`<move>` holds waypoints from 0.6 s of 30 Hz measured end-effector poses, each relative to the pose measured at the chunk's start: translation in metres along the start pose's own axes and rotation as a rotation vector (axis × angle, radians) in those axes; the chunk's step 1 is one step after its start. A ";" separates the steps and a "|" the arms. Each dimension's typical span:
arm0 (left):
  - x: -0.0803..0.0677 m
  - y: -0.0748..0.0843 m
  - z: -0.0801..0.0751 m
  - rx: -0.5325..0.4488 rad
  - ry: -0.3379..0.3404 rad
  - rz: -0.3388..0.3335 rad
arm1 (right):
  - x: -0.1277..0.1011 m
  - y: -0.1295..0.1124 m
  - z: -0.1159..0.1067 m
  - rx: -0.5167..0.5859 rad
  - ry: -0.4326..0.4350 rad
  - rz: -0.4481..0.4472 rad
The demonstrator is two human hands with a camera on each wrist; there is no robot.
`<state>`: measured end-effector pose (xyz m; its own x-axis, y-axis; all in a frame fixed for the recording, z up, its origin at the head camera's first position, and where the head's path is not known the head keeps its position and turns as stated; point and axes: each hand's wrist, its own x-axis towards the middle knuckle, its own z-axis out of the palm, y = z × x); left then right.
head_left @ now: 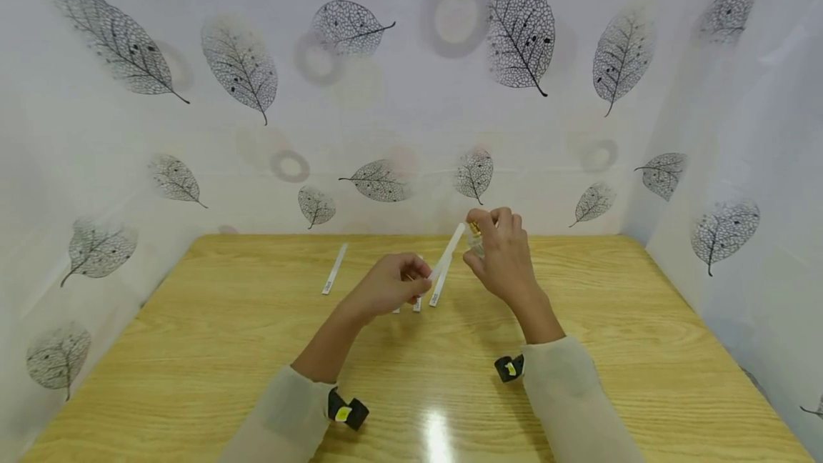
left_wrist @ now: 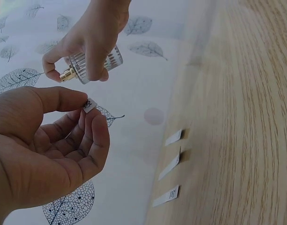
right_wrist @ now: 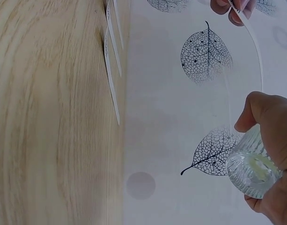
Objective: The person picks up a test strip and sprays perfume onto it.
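My left hand pinches a white paper test strip by its printed end between thumb and fingertips. The strip slants up and away toward the right hand; in the right wrist view it bows in a gentle curve. My right hand grips a clear ribbed glass perfume bottle with a gold spray top. Its forefinger lies over that spray top, and the bottle is tilted, with the sprayer facing the strip's far end. Both hands are raised above the table.
Several more white strips lie on the wooden table: one apart at left, the others below the hands, including a nearby strip. Behind the table's far edge hangs a white leaf-patterned curtain, which also encloses both sides.
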<state>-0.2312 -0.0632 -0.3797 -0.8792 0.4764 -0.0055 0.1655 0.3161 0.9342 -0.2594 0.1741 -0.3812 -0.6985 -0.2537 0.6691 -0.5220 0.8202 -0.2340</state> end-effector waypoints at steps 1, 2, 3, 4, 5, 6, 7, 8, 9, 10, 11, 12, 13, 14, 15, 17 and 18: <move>0.000 0.000 0.000 0.003 -0.002 0.003 | 0.000 0.000 0.000 0.002 -0.002 0.002; 0.000 0.000 0.000 0.003 -0.003 0.008 | 0.000 0.000 0.000 0.003 -0.005 0.004; 0.000 0.000 0.000 0.003 -0.004 0.010 | 0.000 0.000 0.001 0.005 -0.008 0.006; 0.000 0.000 0.000 0.002 -0.003 0.013 | 0.000 0.000 0.001 0.004 -0.012 0.008; 0.000 0.000 0.000 0.001 -0.003 0.015 | -0.001 0.000 0.001 0.004 -0.017 0.010; 0.000 0.000 0.001 -0.002 -0.004 0.016 | -0.001 0.000 0.001 0.003 -0.021 0.012; 0.000 0.000 0.001 -0.003 -0.005 0.016 | -0.001 0.000 0.001 0.004 -0.025 0.014; 0.000 0.000 0.001 -0.003 -0.005 0.016 | -0.001 0.000 0.001 0.004 -0.029 0.016; 0.000 0.000 0.001 -0.003 -0.005 0.015 | -0.001 0.000 0.001 0.005 -0.032 0.018; 0.000 0.000 0.001 -0.001 -0.005 0.015 | -0.001 0.000 0.001 0.006 -0.035 0.019; 0.000 -0.001 0.001 0.000 -0.005 0.014 | -0.002 0.000 0.001 0.006 -0.038 0.022; 0.000 -0.001 0.001 0.001 -0.005 0.015 | -0.002 0.000 0.001 0.005 -0.041 0.024; 0.000 -0.001 0.001 0.004 -0.002 0.015 | -0.001 0.000 0.001 0.003 -0.044 0.025; 0.000 -0.001 0.001 0.004 -0.001 0.016 | -0.001 0.000 0.001 0.001 -0.047 0.028; 0.000 -0.001 0.001 0.005 0.001 0.017 | -0.001 0.000 0.001 0.000 -0.050 0.031; 0.000 -0.001 0.001 0.003 0.003 0.017 | -0.001 0.000 0.001 -0.001 -0.056 0.037; 0.000 -0.001 0.001 0.003 0.005 0.016 | -0.001 -0.001 0.001 0.000 -0.059 0.039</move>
<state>-0.2306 -0.0632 -0.3814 -0.8785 0.4776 0.0111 0.1807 0.3107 0.9332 -0.2587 0.1735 -0.3825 -0.7456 -0.2515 0.6172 -0.4941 0.8300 -0.2588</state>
